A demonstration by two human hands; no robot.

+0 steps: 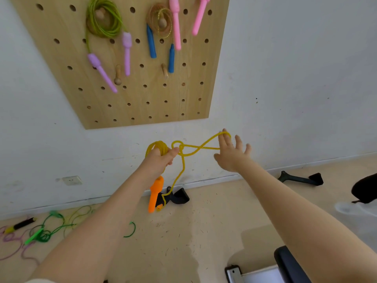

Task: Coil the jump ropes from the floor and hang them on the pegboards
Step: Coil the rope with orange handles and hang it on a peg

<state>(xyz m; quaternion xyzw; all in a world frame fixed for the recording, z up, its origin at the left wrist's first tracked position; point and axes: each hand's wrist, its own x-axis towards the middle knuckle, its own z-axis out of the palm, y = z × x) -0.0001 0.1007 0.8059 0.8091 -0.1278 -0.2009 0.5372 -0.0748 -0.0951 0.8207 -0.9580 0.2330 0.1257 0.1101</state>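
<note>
My left hand (pixel 161 160) grips a small coil of yellow jump rope (pixel 158 147) in front of the wall. A loop of that rope (pixel 204 147) runs right and hooks over the straight fingers of my right hand (pixel 232 152). One orange handle (pixel 155 193) dangles below my left hand, and a strand drops toward the floor beside it. Above, the wooden pegboard (pixel 142 99) carries a green rope with purple handles (pixel 103 19), a rope with blue handles (pixel 151 42) and pink handles (pixel 175 21). Two lower pegs (pixel 118 75) (pixel 164 70) are bare.
On the floor at the left lie a tangled green rope (pixel 47 229), a purple rope (pixel 12 248) and a black and yellow handle (pixel 19 224). Black objects (pixel 177 197) (pixel 302 178) rest along the wall base. A dark chair edge (pixel 289 264) is at the lower right.
</note>
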